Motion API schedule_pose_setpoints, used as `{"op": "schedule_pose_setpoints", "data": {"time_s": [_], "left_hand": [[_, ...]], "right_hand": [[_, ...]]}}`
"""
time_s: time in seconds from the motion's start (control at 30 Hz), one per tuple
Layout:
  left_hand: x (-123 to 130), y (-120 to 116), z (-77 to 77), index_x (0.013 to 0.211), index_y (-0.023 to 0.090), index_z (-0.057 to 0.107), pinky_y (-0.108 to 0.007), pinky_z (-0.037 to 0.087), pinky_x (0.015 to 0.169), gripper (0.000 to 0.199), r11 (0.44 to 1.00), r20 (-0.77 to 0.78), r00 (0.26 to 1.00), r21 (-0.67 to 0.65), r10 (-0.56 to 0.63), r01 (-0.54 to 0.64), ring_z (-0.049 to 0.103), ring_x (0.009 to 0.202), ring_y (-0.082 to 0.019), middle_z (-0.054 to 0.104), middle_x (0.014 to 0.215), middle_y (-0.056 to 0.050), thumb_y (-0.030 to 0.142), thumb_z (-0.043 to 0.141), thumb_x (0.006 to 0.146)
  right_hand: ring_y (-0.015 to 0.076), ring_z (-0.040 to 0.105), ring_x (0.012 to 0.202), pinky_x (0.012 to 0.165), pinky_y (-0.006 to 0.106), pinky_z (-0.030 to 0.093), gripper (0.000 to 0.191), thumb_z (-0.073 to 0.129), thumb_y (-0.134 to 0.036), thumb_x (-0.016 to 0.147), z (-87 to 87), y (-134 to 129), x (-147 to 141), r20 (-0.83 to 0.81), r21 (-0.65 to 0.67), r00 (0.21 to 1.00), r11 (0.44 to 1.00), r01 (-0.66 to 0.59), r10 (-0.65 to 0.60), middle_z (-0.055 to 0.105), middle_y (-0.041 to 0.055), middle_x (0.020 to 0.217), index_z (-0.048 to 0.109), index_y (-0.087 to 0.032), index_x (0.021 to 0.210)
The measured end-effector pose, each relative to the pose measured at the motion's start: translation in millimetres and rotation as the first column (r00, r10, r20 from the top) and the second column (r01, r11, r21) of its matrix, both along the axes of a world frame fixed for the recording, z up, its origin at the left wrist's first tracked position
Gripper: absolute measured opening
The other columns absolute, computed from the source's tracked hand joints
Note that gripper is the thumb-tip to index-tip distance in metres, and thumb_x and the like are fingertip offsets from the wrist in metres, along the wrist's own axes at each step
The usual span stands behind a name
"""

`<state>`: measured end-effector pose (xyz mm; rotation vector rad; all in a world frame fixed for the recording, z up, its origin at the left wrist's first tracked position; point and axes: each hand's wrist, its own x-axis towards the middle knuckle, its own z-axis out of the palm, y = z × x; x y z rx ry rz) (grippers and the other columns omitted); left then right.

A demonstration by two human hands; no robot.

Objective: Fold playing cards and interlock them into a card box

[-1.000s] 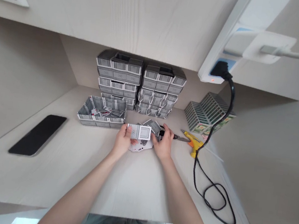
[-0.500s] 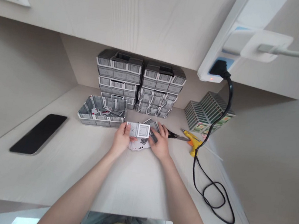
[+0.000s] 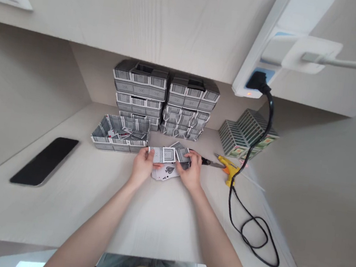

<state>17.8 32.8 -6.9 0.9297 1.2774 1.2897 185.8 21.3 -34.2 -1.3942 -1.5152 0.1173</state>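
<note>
My left hand (image 3: 142,166) is closed on a flat strip of joined playing cards (image 3: 162,154), patterned backs up, between thumb and fingers. Right of it, my right hand (image 3: 191,170) pinches another grey-backed card (image 3: 182,154), tilted, close to the strip's right end. Beneath and between the hands lie loose face-up cards (image 3: 167,172), an ace of spades on top. More grey-backed cards lie partly hidden by my right hand. An open box made of cards (image 3: 118,146) stands at the upper left of my left hand, with small folded card pieces inside.
Stacked card boxes (image 3: 141,90) (image 3: 190,102) stand against the back wall. Right of my right hand are black scissors (image 3: 209,162) and a yellow glue gun (image 3: 231,170) with a black cable. Green-patterned card packs (image 3: 233,139) stand behind it. A phone (image 3: 44,161) lies left; a power strip (image 3: 257,65) hangs above.
My right hand has taken hold of a grey-backed card and raised it beside the strip. My left hand, still holding the strip, has shifted slightly left.
</note>
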Motion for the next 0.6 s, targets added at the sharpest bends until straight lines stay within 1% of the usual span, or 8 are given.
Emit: {"op": "schedule_pose_setpoints", "data": {"time_s": [0.07, 0.17, 0.27, 0.47, 0.6], "left_hand": [[1, -1, 3.9, 0.096, 0.016, 0.043, -0.025, 0.049, 0.043, 0.022, 0.999, 0.054, 0.998, -0.033, 0.006, -0.004, 0.060, 0.043, -0.013, 0.065, 0.081, -0.007, 0.031, 0.049, 0.082], [2, -2, 9.2, 0.095, 0.017, 0.041, -0.026, 0.051, 0.045, 0.016, 0.999, 0.115, 0.993, -0.050, 0.027, -0.022, 0.061, 0.046, -0.013, 0.065, 0.080, -0.007, 0.026, 0.047, 0.083], [3, -3, 12.8, 0.096, 0.017, 0.040, -0.028, 0.053, 0.048, 0.017, 0.997, 0.158, 0.986, -0.062, 0.047, -0.037, 0.063, 0.049, -0.014, 0.065, 0.080, -0.006, 0.023, 0.049, 0.083], [4, -6, 14.7, 0.094, 0.018, 0.039, -0.033, 0.056, 0.054, 0.018, 0.997, 0.188, 0.982, -0.069, 0.032, -0.019, 0.064, 0.052, -0.015, 0.064, 0.085, -0.007, 0.021, 0.050, 0.081], [5, -7, 15.2, 0.095, 0.018, 0.039, -0.033, 0.057, 0.054, 0.019, 0.998, 0.198, 0.980, -0.057, 0.011, 0.001, 0.064, 0.051, -0.014, 0.064, 0.083, -0.006, 0.021, 0.051, 0.081]], "right_hand": [[0.0239, 0.045, 0.102, 0.089, 0.042, 0.036, 0.031, 0.063, -0.024, 0.065, -0.2, 0, 0, -0.023, 0.017, 1.000, 1.000, -0.012, 0.013, 0.046, 0.0085, 0.105, 0.048, -0.021, 0.091], [0.0240, 0.045, 0.103, 0.089, 0.042, 0.037, 0.037, 0.064, -0.022, 0.064, 0.5, -1, -1, -0.041, 0.042, 0.999, 0.999, -0.034, 0.035, 0.046, 0.0087, 0.106, 0.046, -0.021, 0.096], [0.0242, 0.045, 0.105, 0.089, 0.043, 0.038, 0.042, 0.064, -0.022, 0.064, 2.6, -3, -2, -0.051, 0.065, 0.998, 0.997, -0.043, 0.046, 0.045, 0.0091, 0.108, 0.044, -0.021, 0.100], [0.0242, 0.044, 0.104, 0.090, 0.044, 0.038, 0.048, 0.064, -0.020, 0.064, 5.7, -4, -5, -0.071, 0.103, 0.997, 0.994, -0.031, 0.038, 0.045, 0.0097, 0.107, 0.040, -0.020, 0.105], [0.0238, 0.044, 0.104, 0.089, 0.043, 0.039, 0.047, 0.064, -0.019, 0.065, 5.9, -4, -5, -0.081, 0.114, 0.996, 0.993, -0.033, 0.042, 0.045, 0.0098, 0.107, 0.040, -0.020, 0.106]]}}
